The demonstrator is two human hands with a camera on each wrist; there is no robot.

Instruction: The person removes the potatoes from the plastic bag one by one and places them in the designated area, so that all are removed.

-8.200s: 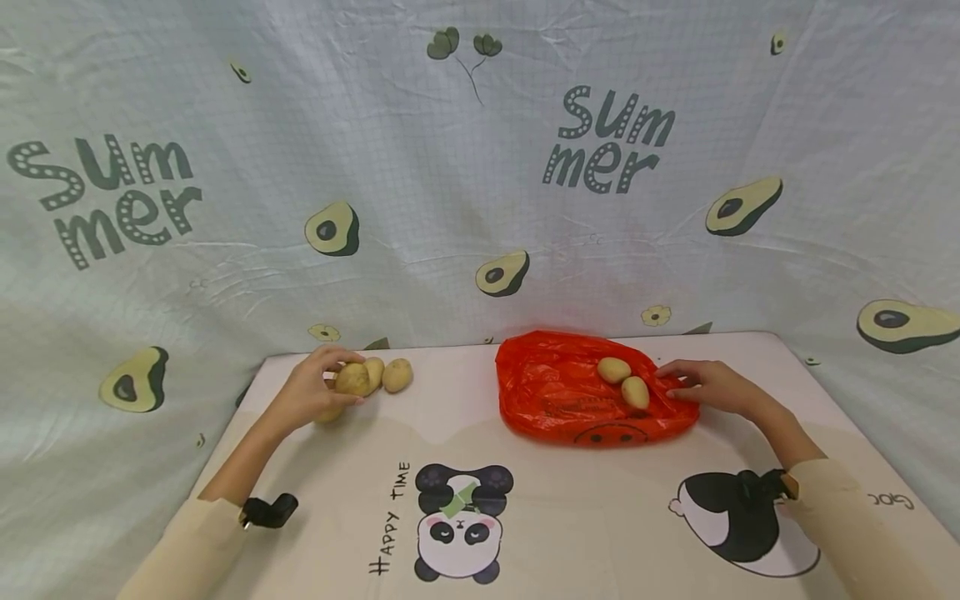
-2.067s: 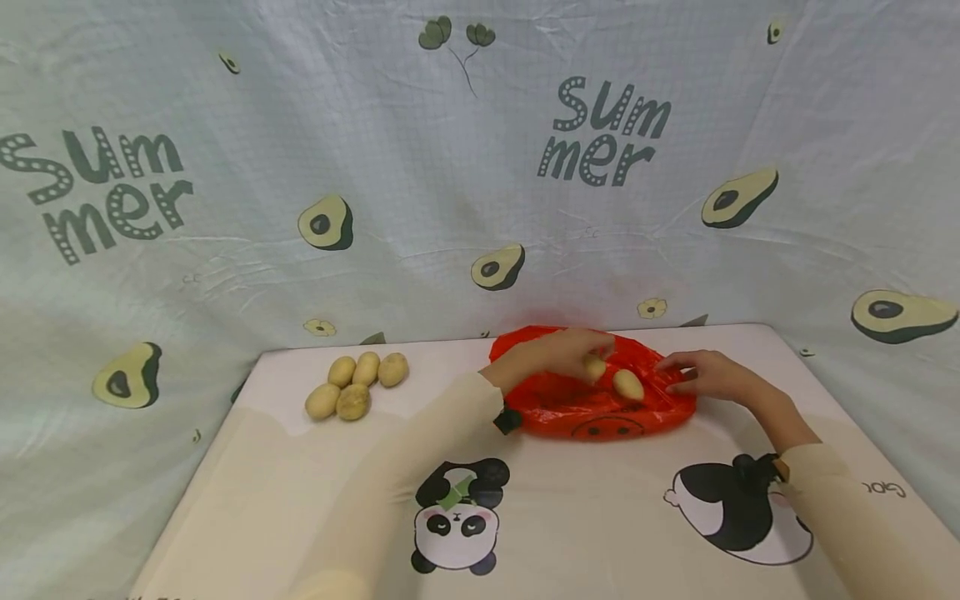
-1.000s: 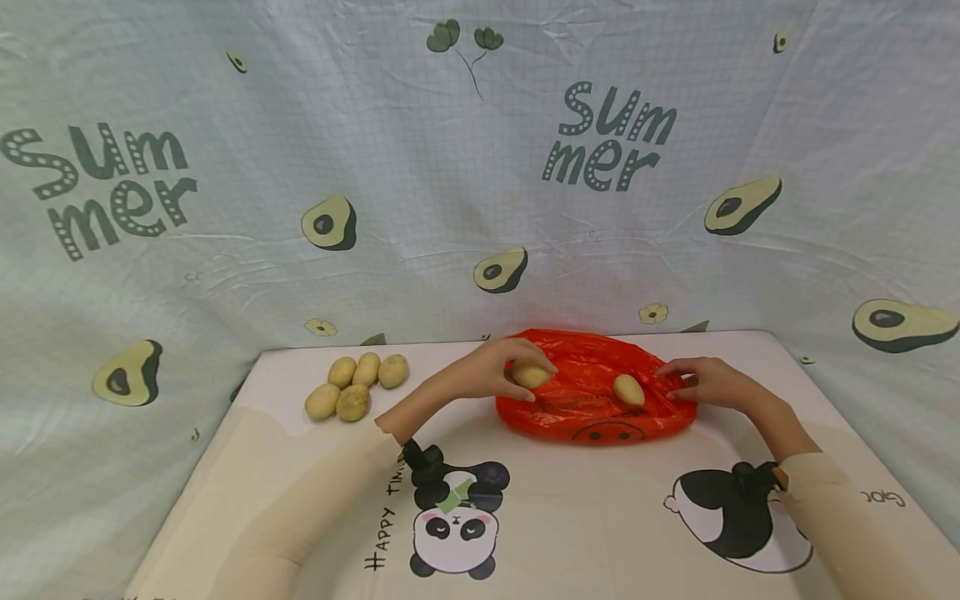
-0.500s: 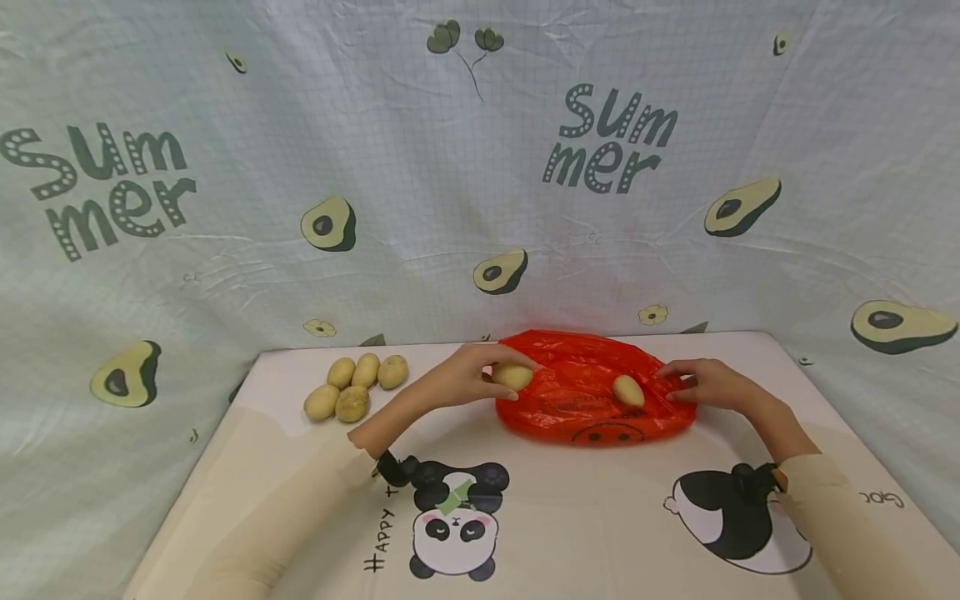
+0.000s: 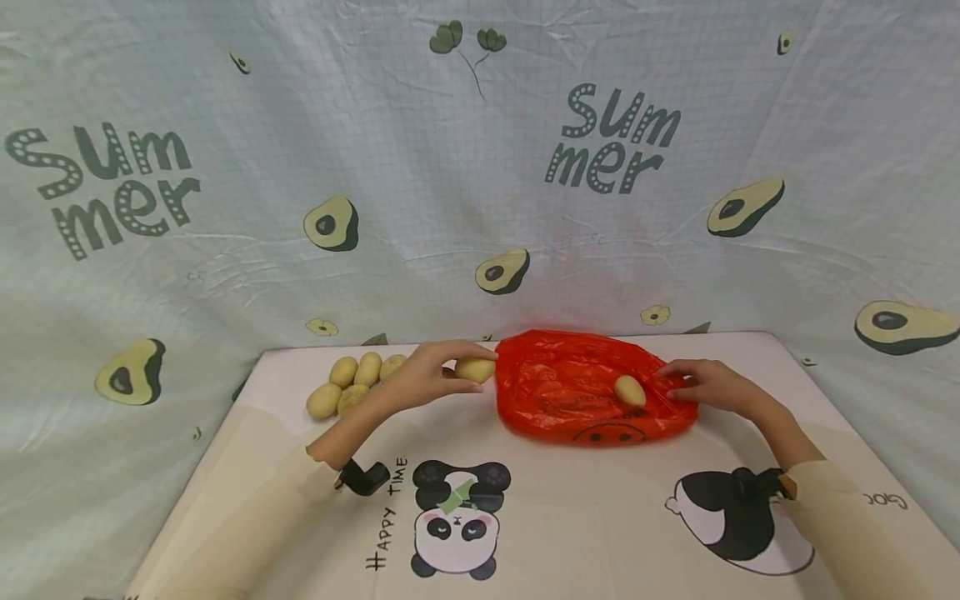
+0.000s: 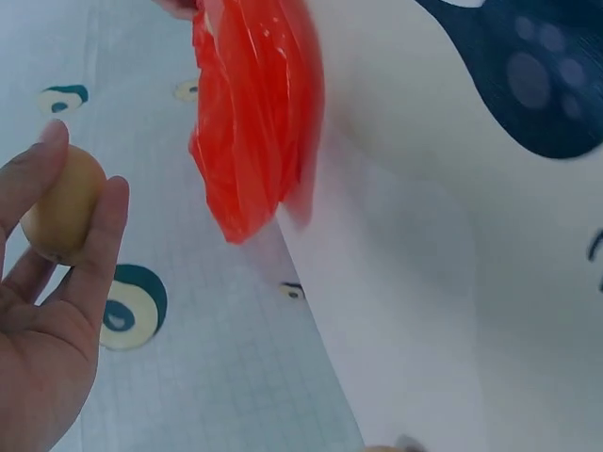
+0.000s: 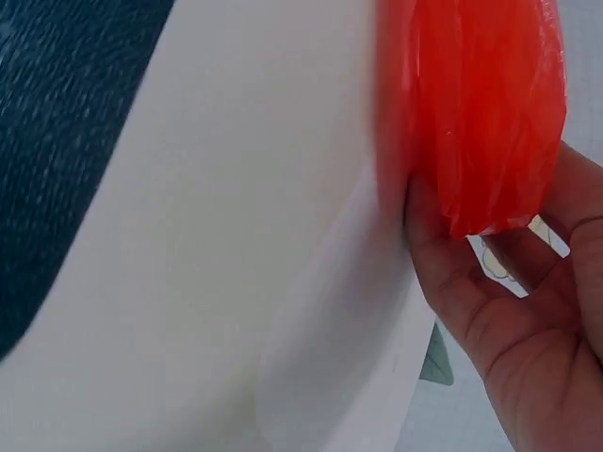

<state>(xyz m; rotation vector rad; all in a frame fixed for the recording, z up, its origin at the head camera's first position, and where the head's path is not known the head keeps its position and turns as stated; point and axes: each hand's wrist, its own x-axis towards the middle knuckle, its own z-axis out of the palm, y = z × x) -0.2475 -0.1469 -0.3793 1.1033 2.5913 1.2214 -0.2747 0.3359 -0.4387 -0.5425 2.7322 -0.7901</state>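
Note:
My left hand (image 5: 423, 377) grips a potato (image 5: 476, 370) just left of the red plastic bag (image 5: 558, 385). In the left wrist view that potato (image 6: 66, 209) sits between thumb and fingertips, away from the bag (image 6: 252, 113). A second potato (image 5: 629, 390) lies on the right part of the bag. At the bag's right end my right hand (image 5: 716, 387) holds its edge. Close up in the right wrist view, the bag's end (image 7: 495, 122) lies between the fingers and thumb of the right hand (image 7: 537, 348).
Several potatoes (image 5: 324, 401) lie grouped at the table's back left, partly behind the left hand and forearm. The pale table (image 5: 570, 517) carries panda prints. A patterned cloth (image 5: 420, 167) hangs just behind its back edge.
The left hand left a potato with the left group, reached over the bag and took one of its two potatoes. It has since moved left off the bag with it. The right hand stays put.

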